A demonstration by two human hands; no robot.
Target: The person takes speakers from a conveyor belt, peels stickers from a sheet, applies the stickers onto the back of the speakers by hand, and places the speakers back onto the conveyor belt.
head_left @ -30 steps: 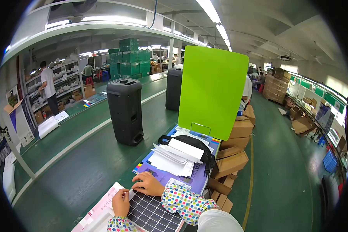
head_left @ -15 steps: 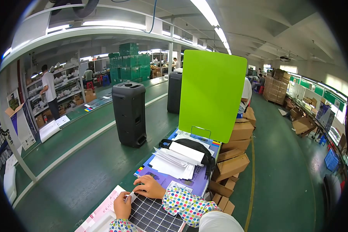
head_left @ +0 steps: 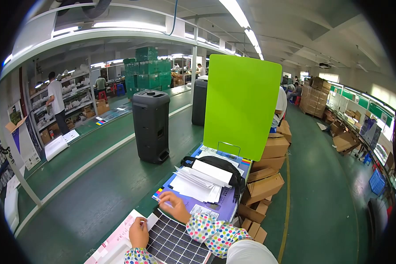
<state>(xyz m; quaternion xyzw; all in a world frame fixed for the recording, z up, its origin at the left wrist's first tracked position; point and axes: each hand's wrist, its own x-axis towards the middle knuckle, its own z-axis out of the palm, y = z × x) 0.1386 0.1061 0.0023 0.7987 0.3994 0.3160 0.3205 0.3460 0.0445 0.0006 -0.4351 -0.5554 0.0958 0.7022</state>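
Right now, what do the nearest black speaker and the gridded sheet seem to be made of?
Black speaker: probably hard plastic, mostly matt, given its moulded recesses and soft highlights. Gridded sheet: paper or plastic film, I cannot tell which; thin, flat, matt-looking.

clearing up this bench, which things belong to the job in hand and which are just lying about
Likely in the job:
black gridded sheet
left hand, at its edge
right hand, near its far end

Apparently just nearby:
white papers
green board
brown cartons
nearer black speaker, role unclear
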